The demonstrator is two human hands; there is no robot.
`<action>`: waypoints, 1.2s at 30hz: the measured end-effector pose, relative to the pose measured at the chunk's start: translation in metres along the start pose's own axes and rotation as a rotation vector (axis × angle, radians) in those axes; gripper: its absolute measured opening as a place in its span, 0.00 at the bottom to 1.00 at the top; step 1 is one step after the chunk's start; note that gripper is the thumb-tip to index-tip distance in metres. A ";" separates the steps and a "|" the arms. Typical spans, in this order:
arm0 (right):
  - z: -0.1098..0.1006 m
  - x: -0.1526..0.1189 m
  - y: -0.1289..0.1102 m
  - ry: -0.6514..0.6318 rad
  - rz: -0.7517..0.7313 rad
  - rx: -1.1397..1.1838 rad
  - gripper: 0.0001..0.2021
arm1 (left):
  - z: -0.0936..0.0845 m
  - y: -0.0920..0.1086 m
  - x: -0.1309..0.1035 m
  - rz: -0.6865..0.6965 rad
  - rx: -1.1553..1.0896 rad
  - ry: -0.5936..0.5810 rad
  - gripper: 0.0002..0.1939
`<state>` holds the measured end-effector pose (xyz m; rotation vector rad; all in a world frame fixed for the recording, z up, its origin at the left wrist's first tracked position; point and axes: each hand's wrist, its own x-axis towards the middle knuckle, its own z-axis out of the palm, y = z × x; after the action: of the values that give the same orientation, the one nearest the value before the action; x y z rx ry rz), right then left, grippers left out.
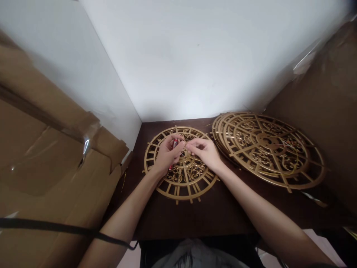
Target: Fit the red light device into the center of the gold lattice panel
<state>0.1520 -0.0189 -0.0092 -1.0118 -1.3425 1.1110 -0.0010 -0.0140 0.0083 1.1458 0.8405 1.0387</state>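
Note:
A round gold clock face [190, 188] with openwork scrolls and Roman numeral bars lies flat on the dark brown table. My left hand [167, 152] is curled over its centre, closed around a slim red tube [175, 143]; most of the tube is hidden by the palm and fingers. Facing it, my right hand [205, 152] is pinched, thumb against fingers, its tips close to the left thumb and forefinger above the clock's hub. Whatever sits between the right fingertips is too small to make out.
A stack of similar gold clock faces [267, 143] rests to the right, overlapping and slightly tilted. Cardboard [55, 167] stands along the left side, and brown wrapped cardboard [323, 100] on the right. A white wall [200, 67] rises behind the table [195, 219]. A black cord [64, 229] crosses lower left.

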 end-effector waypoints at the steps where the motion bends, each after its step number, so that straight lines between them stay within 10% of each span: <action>1: 0.000 -0.001 0.000 -0.009 -0.009 -0.019 0.09 | 0.000 -0.001 0.000 0.007 0.005 0.006 0.12; 36: 0.003 -0.006 -0.007 0.076 0.035 -0.011 0.11 | 0.005 -0.004 -0.001 0.052 0.035 0.002 0.11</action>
<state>0.1496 -0.0266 -0.0034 -1.0783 -1.2753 1.0814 0.0047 -0.0167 0.0055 1.2016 0.8366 1.0721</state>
